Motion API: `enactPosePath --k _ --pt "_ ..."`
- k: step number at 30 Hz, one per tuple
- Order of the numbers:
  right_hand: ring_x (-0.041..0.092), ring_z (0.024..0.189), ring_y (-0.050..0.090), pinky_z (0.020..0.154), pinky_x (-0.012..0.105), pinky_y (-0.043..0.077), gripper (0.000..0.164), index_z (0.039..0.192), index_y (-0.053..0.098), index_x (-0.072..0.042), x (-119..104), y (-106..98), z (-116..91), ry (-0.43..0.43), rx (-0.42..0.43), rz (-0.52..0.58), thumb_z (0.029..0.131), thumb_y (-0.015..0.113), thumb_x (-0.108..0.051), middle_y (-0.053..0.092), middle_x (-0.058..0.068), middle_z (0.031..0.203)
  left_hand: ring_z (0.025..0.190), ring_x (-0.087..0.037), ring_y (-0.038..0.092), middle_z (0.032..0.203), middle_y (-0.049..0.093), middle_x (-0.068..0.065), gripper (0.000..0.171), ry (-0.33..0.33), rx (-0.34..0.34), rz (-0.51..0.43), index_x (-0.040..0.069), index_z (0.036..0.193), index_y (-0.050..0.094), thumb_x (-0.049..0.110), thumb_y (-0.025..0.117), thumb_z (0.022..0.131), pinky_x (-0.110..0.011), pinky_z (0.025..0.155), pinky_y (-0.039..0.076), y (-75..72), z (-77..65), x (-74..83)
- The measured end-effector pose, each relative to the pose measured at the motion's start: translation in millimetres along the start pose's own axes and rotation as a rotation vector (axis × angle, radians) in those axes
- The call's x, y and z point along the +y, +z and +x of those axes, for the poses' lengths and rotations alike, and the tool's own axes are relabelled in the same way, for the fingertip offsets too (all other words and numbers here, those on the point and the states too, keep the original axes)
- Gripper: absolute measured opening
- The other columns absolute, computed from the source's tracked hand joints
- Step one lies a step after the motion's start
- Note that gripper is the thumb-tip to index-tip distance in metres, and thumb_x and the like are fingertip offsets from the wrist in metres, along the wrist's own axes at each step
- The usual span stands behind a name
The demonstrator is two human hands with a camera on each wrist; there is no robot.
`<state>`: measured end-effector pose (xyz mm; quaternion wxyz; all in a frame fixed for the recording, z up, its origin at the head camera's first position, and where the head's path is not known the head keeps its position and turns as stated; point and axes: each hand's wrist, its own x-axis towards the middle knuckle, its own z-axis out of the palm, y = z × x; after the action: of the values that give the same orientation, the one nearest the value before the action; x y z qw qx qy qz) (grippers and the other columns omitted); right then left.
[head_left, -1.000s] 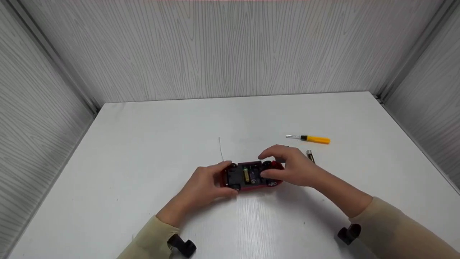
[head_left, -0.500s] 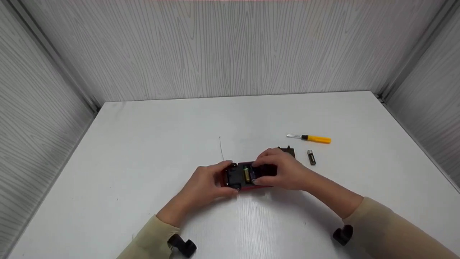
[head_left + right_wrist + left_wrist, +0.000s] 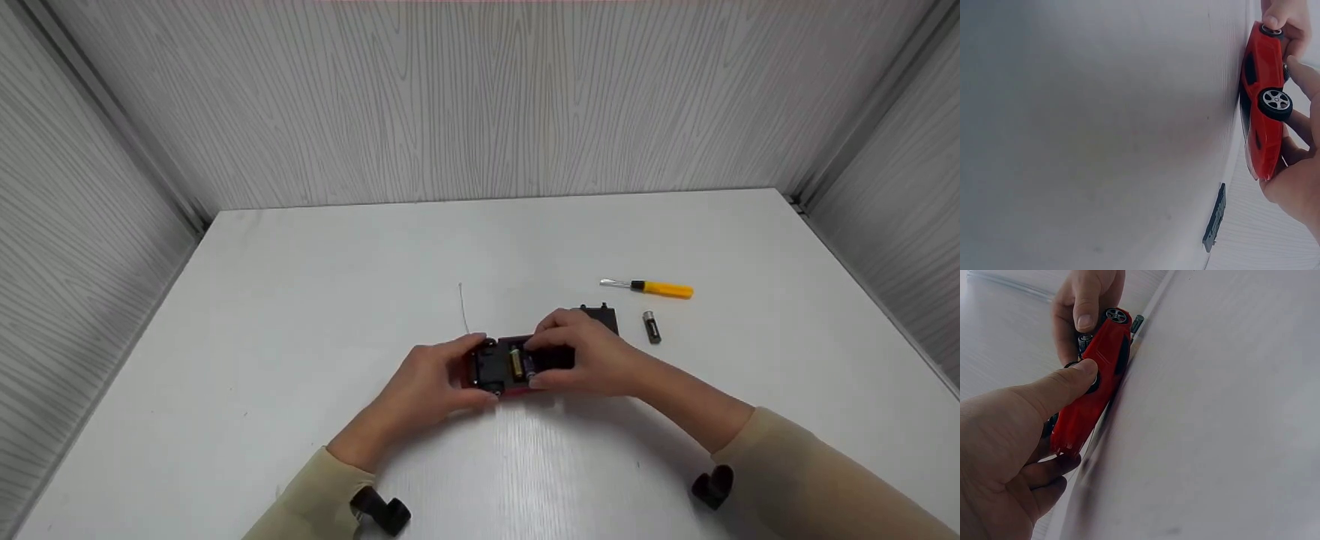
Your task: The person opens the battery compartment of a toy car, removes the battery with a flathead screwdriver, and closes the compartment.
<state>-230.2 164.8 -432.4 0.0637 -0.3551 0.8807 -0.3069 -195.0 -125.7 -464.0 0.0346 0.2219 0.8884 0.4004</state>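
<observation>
A red toy car (image 3: 491, 369) lies upside down on the white table, its black underside up. My left hand (image 3: 431, 381) grips its left end, thumb along the near side, as the left wrist view also shows on the red body (image 3: 1081, 410). Within the open battery compartment sit a gold battery (image 3: 516, 362) and a dark battery (image 3: 529, 366) to its right. Thumb and fingertips of my right hand (image 3: 592, 354) pinch the dark battery at its two ends. That hand covers the car's right part. In the right wrist view, a silver-spoked wheel (image 3: 1276, 102) shows.
Behind my right hand lies a black battery cover (image 3: 602, 319). A loose battery (image 3: 652, 328) is to its right, with a yellow-handled screwdriver (image 3: 664, 289) farther back. A thin wire antenna (image 3: 463, 309) sticks out behind the car. Panelled walls (image 3: 480, 105) enclose the table.
My right hand has moved left over the compartment, its spread fingers closing onto the dark battery. The battery cover and loose battery show more fully. My left hand keeps its grip.
</observation>
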Motion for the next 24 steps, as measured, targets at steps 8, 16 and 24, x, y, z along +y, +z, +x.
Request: enactPosePath --k 8,16,24 --pt "0.023 0.117 0.054 0.097 0.046 0.049 0.039 0.126 0.079 -0.019 0.4 -0.8 0.6 0.002 -0.014 -0.027 0.091 0.085 -0.034 0.061 0.0 0.124 0.131 -0.017 0.06 0.144 0.066 -0.005 0.083 -0.005 -0.002 -0.003 0.014 0.155 0.057 0.037 0.093 0.083 -0.042 0.114 0.045 0.5 0.8 -0.4" --pt "0.023 0.118 0.054 0.098 0.046 0.05 0.038 0.125 0.079 -0.018 0.1 -0.1 2.5 0.006 -0.019 -0.031 0.091 0.085 -0.033 0.06 0.0 0.125 0.129 -0.018 0.061 0.143 0.067 -0.006 0.083 0.01 0.006 -0.005 0.013 0.154 0.058 0.037 0.094 0.083 -0.043 0.112 0.046 0.4 0.2 -0.7" --pt "0.022 0.118 0.053 0.099 0.045 0.049 0.037 0.123 0.079 -0.018 -1.4 -0.3 2.6 0.024 -0.028 -0.015 0.09 0.086 -0.033 0.058 0.0 0.125 0.128 -0.017 0.062 0.14 0.068 -0.004 0.081 0.021 0.013 0.009 0.014 0.152 0.06 0.034 0.095 0.082 -0.041 0.113 0.045 0.9 1.5 -0.7"
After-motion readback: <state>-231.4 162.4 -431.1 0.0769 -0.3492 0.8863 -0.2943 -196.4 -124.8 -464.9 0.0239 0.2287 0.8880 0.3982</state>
